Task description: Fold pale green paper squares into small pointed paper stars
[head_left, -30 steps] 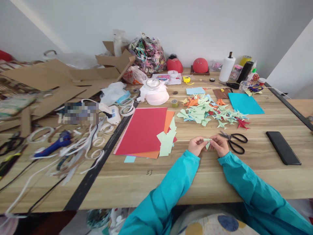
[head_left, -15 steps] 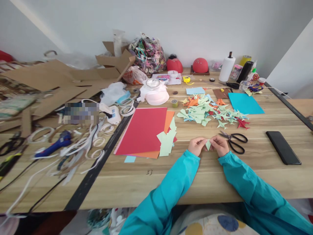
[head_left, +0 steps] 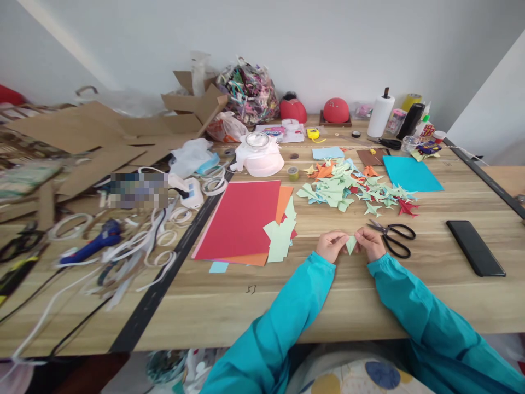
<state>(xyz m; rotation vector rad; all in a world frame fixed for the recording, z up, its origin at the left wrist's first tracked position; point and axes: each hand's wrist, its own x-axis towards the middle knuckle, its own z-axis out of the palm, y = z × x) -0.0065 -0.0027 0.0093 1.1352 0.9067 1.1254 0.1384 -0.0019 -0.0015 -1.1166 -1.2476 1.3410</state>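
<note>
head cam: above and behind the fingers (head_left: 338,235), aimed forward/down
table (head_left: 197,309): pretty wide shot
wall (head_left: 328,49): beyond the fingers

A craft workshop; glue gun (head_left: 97,244), scissors (head_left: 385,230), coloured sheets (head_left: 241,219)

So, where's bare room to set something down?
Bare wood lies between the scissors and the phone, and from the red sheet toward the table's near edge. Crowded: left of the black strip, with cords and cardboard; also the folded figures.
</note>
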